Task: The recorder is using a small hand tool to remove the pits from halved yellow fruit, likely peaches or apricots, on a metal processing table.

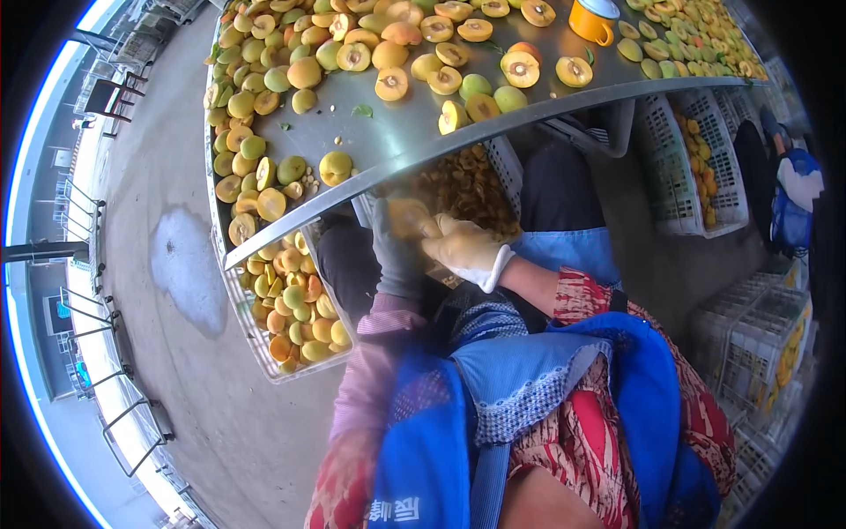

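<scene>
In front of my lap, my left hand [394, 254], in a grey glove, holds a yellow-orange stone fruit [406, 217], apricot-like and blurred by motion. My right hand [466, 250] wears a white glove stained yellow. Its curled fingers meet the fruit's right side; whether they grip a small tool is hidden. Just above both hands runs the metal rim of a steel table [396, 149], strewn with whole and halved fruit. A halved fruit with its stone showing [391, 84] lies there. Beneath the hands, a crate holds a brownish heap of fruit pieces [466, 188].
Left of my knees, a plastic crate [285, 378] is filled with fruit halves. An orange enamel mug [591, 23] stands on the table. More fruit crates [710, 211] and stacked crates [747, 344] stand at right, near another person [796, 188]. A wet patch [188, 271] marks the concrete floor.
</scene>
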`<state>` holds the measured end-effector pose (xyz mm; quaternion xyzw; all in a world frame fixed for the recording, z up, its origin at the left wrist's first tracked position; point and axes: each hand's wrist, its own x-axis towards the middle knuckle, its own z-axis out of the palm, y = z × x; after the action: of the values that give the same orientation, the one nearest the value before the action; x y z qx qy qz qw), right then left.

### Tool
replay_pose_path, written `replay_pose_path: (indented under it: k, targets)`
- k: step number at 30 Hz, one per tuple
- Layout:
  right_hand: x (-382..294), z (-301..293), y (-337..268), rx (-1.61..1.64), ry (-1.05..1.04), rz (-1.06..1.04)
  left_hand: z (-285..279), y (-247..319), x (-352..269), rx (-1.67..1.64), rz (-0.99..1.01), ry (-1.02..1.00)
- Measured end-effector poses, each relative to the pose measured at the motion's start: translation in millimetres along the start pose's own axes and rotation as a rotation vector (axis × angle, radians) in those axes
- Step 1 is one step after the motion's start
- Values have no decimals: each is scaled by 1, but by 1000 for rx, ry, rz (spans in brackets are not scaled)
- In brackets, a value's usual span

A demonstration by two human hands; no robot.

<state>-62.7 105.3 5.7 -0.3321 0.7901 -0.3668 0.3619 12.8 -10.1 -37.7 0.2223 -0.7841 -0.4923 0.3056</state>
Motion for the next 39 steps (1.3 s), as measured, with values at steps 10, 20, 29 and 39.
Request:
replay_pose_path:
  k: [10, 20, 29, 39]
  targets:
    - [10, 10, -10, -37, -90, 130, 9, -46, -1, -599, -373, 337]
    - [20, 22, 5, 38, -92, 161, 10, -25, 5, -292, -249, 343]
    - [26, 15, -6, -4, -134, 210, 9, -31, 6, -91, -127, 312]
    - [21, -24, -30, 243, -436, 343, 0, 13, 20, -820, -462, 133]
